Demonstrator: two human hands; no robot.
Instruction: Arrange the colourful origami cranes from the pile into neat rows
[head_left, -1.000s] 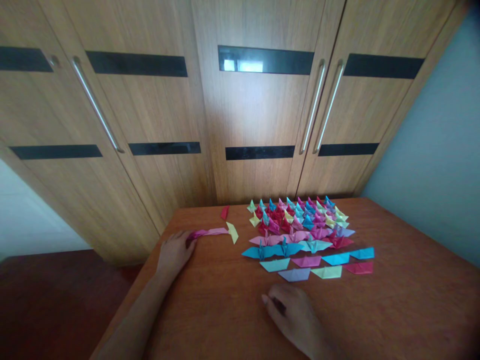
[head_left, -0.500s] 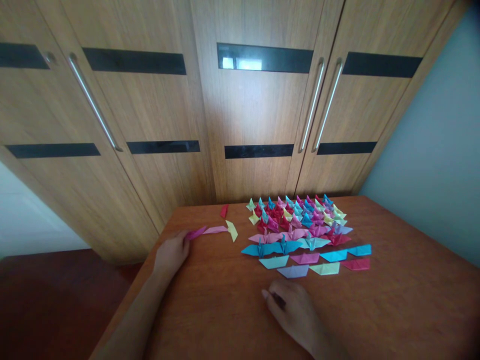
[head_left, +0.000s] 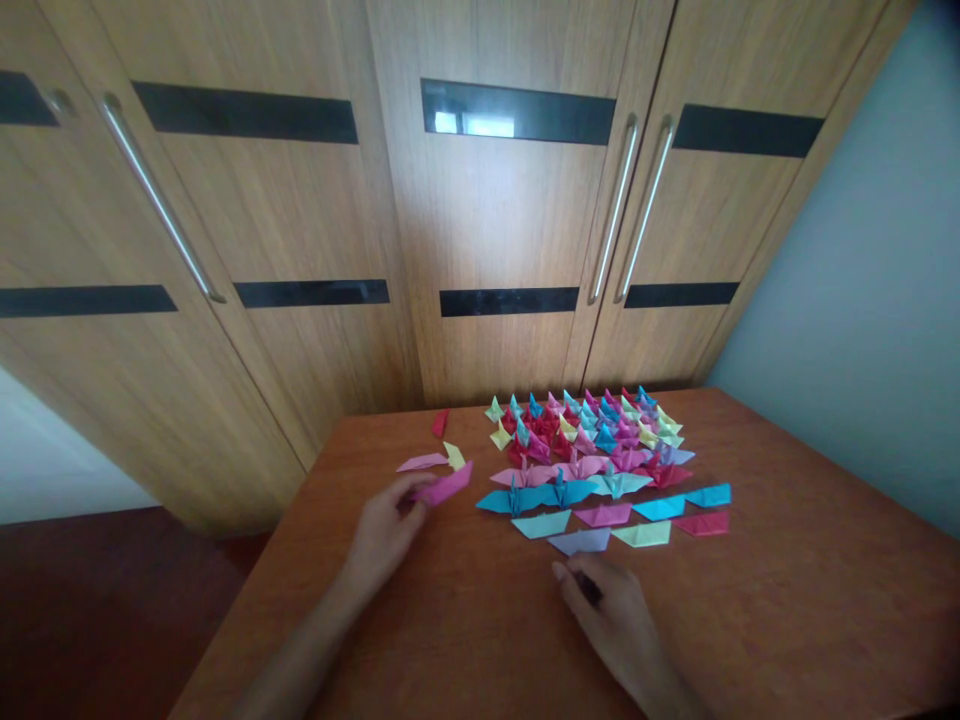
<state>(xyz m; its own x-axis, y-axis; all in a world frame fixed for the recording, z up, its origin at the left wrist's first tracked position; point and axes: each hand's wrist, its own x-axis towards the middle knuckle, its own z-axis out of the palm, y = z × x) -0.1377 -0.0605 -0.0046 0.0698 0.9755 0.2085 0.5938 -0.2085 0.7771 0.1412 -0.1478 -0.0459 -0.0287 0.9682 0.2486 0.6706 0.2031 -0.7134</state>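
Between the thumb and fingers of my left hand (head_left: 384,530) is a magenta folded paper piece (head_left: 451,483), raised a little off the table. Just behind it lie a pink folded piece (head_left: 421,462) and a pale yellow one (head_left: 454,456). A red folded piece (head_left: 440,424) is farther back. My right hand (head_left: 611,608) rests on the table with its fingers curled in, and I see nothing in it. Nearest to it is a lavender folded piece (head_left: 580,541), part of two rows of flat folded pieces, with a pale green one (head_left: 642,534) beside it.
Behind the flat pieces stand several rows of coloured paper cranes (head_left: 592,430), with blue cranes (head_left: 534,496) in the front row. The brown wooden table (head_left: 810,570) reaches back to a wooden cabinet (head_left: 495,220) with metal handles. A bluish wall (head_left: 847,300) is at the right.
My left hand has lifted the magenta piece off the others and brought it right and nearer. The pink piece lies where it was, now uncovered. My right hand stays curled, slightly shifted in view.
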